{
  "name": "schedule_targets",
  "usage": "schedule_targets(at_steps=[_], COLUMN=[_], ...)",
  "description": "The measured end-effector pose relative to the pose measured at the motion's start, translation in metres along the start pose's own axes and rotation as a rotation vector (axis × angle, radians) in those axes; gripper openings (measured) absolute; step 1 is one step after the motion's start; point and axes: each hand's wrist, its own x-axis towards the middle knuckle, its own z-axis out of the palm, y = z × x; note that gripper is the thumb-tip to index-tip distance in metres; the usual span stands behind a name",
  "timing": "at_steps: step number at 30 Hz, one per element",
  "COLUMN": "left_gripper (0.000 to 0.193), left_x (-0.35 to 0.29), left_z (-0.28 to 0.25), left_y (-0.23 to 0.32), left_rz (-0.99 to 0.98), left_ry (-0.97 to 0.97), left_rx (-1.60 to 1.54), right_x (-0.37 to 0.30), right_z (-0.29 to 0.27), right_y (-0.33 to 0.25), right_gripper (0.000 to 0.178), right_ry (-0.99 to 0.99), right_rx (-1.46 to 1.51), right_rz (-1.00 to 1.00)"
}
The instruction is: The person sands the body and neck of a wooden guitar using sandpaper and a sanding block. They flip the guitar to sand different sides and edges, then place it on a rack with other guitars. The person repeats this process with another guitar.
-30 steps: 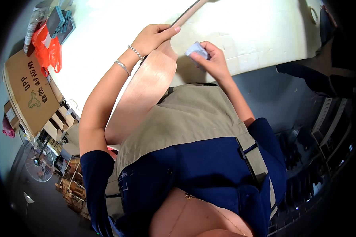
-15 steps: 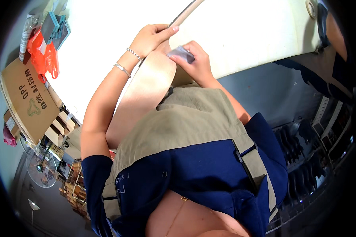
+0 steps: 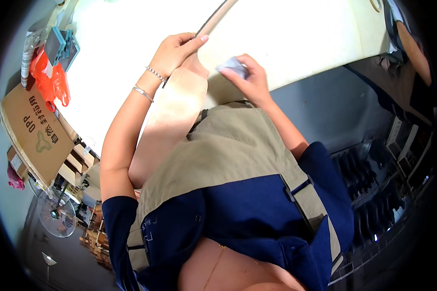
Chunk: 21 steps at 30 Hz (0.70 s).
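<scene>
Left hand (image 3: 177,52) grasps pale wooden workpiece (image 3: 172,109) by its narrow neck (image 3: 215,22); broad body nearer the torso, beside left forearm (image 3: 121,128). Right hand (image 3: 252,81) pinches folded grey sheet (image 3: 231,66), just right of workpiece, apart.

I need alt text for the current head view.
A person's left hand grips a pale wooden piece where it narrows, at a white table; the right hand holds a small grey pad apart from it. A cardboard box and red plastic bag are at left.
</scene>
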Motion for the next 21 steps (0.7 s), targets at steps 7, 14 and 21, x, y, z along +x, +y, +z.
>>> schedule_targets(at_steps=[7,14,21], left_gripper=[0.049,0.051,0.052], left_x=[0.000,0.002,0.005], left_z=[-0.004,-0.002,0.002], left_y=[0.008,0.009,0.000], left_rz=[-0.040,-0.008,0.020], left_ry=[-0.043,-0.057,-0.009], left_rx=[0.036,0.004,-0.065], right_x=[0.007,0.009,-0.007], right_z=[0.033,0.033,0.007], right_y=[0.000,-0.005,-0.004], right_gripper=[0.024,0.022,0.019], right_ry=[0.021,0.026,0.022], right_rx=[-0.171,-0.195,-0.030], right_rz=[-0.225,-0.255,-0.017])
